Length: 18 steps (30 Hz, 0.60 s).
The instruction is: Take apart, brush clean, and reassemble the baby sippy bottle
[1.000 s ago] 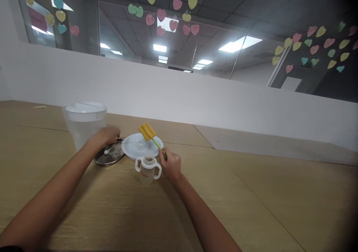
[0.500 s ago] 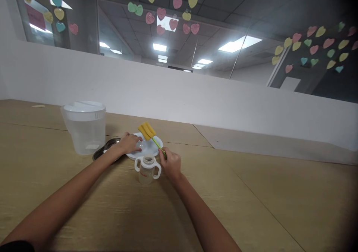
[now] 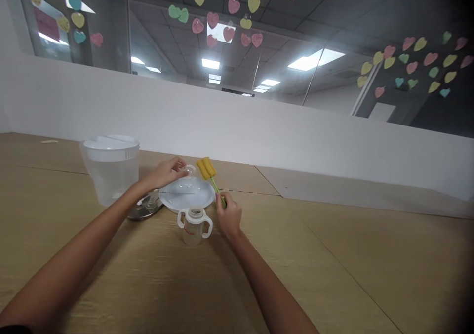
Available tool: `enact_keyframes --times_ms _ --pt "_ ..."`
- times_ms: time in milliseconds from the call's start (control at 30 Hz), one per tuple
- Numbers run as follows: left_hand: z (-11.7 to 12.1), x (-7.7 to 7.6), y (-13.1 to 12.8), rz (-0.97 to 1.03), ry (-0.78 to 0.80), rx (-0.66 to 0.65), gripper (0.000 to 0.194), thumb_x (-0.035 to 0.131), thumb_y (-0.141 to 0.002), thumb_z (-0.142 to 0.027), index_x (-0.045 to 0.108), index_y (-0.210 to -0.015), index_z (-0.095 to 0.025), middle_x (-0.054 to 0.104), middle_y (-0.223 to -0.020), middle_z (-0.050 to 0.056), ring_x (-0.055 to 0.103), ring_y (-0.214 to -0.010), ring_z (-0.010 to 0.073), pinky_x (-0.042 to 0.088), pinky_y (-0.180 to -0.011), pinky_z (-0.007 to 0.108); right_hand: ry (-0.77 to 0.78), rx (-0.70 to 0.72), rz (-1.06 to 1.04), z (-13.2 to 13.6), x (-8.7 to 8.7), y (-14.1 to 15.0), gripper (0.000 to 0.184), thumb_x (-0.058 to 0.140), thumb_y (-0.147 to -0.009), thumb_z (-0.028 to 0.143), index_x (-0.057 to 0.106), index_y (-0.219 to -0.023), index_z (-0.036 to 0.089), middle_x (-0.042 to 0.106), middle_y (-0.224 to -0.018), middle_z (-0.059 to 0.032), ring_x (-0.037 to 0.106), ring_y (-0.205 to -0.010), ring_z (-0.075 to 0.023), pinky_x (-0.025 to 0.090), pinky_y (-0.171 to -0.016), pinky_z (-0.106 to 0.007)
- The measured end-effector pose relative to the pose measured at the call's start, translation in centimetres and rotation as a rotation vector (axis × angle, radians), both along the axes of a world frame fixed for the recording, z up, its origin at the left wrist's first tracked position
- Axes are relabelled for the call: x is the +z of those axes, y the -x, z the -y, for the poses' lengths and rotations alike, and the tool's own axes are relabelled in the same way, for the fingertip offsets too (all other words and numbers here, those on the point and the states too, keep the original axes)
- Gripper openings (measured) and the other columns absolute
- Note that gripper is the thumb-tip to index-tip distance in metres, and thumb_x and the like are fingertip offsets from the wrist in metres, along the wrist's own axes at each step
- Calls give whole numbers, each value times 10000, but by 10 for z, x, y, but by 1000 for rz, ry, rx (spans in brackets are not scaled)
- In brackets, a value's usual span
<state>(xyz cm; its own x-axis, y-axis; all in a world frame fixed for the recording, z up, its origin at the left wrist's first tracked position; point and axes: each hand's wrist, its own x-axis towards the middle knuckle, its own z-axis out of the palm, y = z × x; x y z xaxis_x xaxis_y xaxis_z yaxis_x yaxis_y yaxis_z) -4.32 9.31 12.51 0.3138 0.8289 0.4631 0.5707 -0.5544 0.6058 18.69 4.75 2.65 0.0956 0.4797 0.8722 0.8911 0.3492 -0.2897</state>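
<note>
My left hand (image 3: 167, 173) is closed on a small clear dome-shaped cap (image 3: 190, 170), held above the far rim of a white bowl (image 3: 172, 202). In my right hand (image 3: 229, 214) is a bottle brush (image 3: 206, 168) with a yellow sponge head and a green handle, the head pointing up and away from me. A clear baby bottle (image 3: 192, 231) with a white two-handled collar stands upright in front of the bowl, its mouth uncovered. Left of the bowl, partly behind my left forearm, a metal tray (image 3: 142, 215) carries small clear and white pieces.
A large translucent lidded pitcher (image 3: 114, 173) stands at the left behind the tray. A small flat pale piece (image 3: 49, 141) lies far left on the wooden table (image 3: 333, 274). Behind the table runs a white wall (image 3: 222, 121) below windows with heart-shaped notes.
My left hand has risen out of the bowl with the clear cap, moving up and away. The brush in my right hand has swung slightly right and more upright. The bottle stays put.
</note>
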Motion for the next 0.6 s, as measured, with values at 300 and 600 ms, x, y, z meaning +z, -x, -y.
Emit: enact_keyframes --times_ms 300,600 --pt "-2 8 1 460 85 -153 346 467 -769 -460 548 -933 -166 613 -848 35 588 -724 173 403 -617 276 -110 104 171 4 -5 4 379 367 -935 356 626 -748 152 604 -517 -8 485 -412 -75 271 -458 -198" --pt "2 3 -9 529 121 -180 445 429 -817 -529 571 -987 -144 615 -836 44 599 -669 159 408 -609 273 -164 110 192 4 -4 3 356 384 -933 332 618 -737 149 575 -485 1 470 -401 -72 281 -456 -201"
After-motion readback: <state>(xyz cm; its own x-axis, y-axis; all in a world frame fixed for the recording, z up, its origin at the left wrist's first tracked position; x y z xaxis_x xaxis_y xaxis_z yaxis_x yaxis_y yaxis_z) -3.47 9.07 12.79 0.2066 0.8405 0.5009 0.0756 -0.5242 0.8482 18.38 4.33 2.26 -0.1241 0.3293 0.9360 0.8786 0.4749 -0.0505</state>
